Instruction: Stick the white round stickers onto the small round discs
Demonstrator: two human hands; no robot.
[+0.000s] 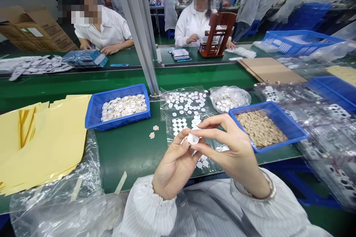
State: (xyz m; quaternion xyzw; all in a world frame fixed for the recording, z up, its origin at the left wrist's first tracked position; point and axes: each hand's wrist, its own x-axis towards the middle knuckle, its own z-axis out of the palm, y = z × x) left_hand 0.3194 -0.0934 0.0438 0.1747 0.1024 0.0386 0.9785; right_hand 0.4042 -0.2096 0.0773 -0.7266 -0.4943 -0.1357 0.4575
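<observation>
The left hand (175,166) pinches a small white disc (193,139) betw. thumb & fingers, and the right hand (236,142) also grips its edge. I see it is round, w/ a small grey mark approx. in the centre. It is above the green table (125,159), near loose discs (179,126); farther, the left tray (119,124) has pale pcs. (124,107), the right tray (292,139) brown pcs. (261,129)
</observation>
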